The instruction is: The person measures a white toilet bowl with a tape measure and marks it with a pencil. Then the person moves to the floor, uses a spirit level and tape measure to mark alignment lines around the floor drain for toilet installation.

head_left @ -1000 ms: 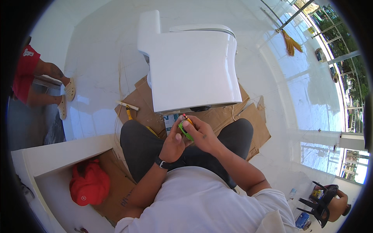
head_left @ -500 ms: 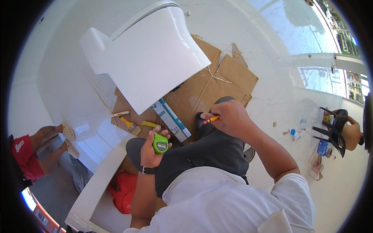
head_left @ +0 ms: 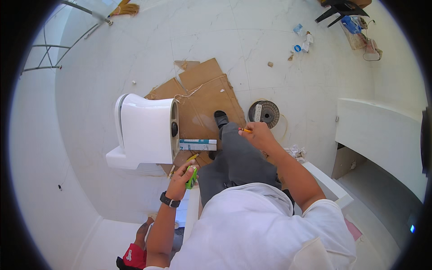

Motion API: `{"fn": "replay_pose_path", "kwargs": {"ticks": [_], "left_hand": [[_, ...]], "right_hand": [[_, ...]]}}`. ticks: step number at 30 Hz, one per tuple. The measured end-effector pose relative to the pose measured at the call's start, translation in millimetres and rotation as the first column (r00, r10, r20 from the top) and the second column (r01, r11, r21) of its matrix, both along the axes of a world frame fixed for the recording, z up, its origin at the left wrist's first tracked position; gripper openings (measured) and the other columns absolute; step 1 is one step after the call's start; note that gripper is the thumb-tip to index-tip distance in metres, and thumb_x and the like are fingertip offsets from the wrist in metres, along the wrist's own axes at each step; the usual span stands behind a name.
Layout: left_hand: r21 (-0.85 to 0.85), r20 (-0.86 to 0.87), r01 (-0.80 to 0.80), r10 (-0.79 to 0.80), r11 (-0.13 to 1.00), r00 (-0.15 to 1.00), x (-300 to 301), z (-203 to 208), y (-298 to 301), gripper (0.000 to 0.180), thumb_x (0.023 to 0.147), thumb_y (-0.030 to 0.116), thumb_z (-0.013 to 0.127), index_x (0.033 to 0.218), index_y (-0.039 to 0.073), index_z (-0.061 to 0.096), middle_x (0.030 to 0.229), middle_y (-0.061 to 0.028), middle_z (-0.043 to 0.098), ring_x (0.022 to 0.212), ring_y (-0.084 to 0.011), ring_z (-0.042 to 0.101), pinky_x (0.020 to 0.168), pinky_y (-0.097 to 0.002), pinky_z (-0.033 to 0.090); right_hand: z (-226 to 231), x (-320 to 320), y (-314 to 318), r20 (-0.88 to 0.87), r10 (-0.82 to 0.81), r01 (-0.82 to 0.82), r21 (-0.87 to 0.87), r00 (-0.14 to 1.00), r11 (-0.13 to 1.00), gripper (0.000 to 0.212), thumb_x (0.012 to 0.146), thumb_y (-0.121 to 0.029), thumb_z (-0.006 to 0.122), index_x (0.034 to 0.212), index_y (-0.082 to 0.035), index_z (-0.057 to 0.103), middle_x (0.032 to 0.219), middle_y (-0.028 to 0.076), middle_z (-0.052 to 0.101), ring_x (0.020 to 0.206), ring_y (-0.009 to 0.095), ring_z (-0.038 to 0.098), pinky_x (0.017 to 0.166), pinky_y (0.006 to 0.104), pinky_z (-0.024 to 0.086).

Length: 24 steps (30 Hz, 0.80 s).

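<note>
My left hand (head_left: pixel 180 177) is closed around a lime-green tape measure (head_left: pixel 192 178), held low beside my left knee. No pulled-out tape blade can be made out. In my right hand (head_left: pixel 260 134), above my right knee, is an orange pencil (head_left: pixel 246 130) pinched between the fingers. A white toilet (head_left: pixel 146 128) lies tipped on the floor to the left, its underside with a dark round opening facing me. Between it and my legs is a long blue-and-white box (head_left: pixel 198 147) on flattened cardboard (head_left: pixel 198 112). A yellow tool (head_left: pixel 193 157) shows partly near my left hand.
A cable reel (head_left: pixel 270 114) with a white power strip (head_left: pixel 258 112) stands right of my foot. Metal frame bars (head_left: pixel 49 46) and a broom (head_left: pixel 126 9) are far left. A black chair (head_left: pixel 339 10) stands far right. Another person's red sleeve (head_left: pixel 135 256) shows lower left.
The view has swung round to the right, so the toilet now appears farther left and the cable reel shows fully. Both hands keep hold of the tape measure and pencil.
</note>
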<state>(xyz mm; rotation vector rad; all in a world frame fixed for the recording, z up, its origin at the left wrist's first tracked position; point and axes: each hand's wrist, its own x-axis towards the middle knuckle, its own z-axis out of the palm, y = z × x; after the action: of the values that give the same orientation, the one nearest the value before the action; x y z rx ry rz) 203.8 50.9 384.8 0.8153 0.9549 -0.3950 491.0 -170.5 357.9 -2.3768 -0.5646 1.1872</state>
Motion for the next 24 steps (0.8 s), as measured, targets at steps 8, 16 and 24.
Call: {"fn": "replay_pose_path", "kwargs": {"ticks": [8,16,24], "left_hand": [[-0.238,0.178,0.177,-0.136,0.955,0.975,191,37,-1,0.063,0.098,0.025,0.059,0.153,0.005,0.035,0.134,-0.0151,0.055,0.103,-0.0199,0.061,0.082,-0.0355,0.056],[-0.355,0.338,0.301,-0.179,0.885,0.924,326,49,-27,0.058,0.104,0.035,0.051,0.152,0.009,0.033,0.136,-0.0128,0.054,0.115,-0.0266,0.059,0.101,-0.0448,0.049],[-0.351,0.411,0.635,-0.496,0.689,0.765,426,55,-24,0.053,0.107,0.046,0.037,0.146,0.01,0.041,0.141,-0.0101,0.05,0.13,-0.0261,0.05,0.101,-0.0435,0.049]], "right_hand": [[53,14,-44,-0.009,-0.232,0.232,0.066,0.973,0.97,0.035,0.094,-0.04,0.063,0.102,-0.007,0.073,0.089,0.017,0.071,0.084,0.035,0.067,0.074,0.0424,0.052],[124,51,-6,-0.03,-0.458,0.366,0.646,0.889,0.67,0.07,0.077,-0.049,0.08,0.124,-0.001,0.06,0.111,0.017,0.063,0.102,0.033,0.062,0.083,0.0411,0.05],[117,129,-18,-0.02,-0.518,0.404,0.652,0.855,0.642,0.058,0.061,-0.035,0.085,0.104,-0.001,0.063,0.102,0.019,0.066,0.098,0.036,0.065,0.083,0.0426,0.051]]}}
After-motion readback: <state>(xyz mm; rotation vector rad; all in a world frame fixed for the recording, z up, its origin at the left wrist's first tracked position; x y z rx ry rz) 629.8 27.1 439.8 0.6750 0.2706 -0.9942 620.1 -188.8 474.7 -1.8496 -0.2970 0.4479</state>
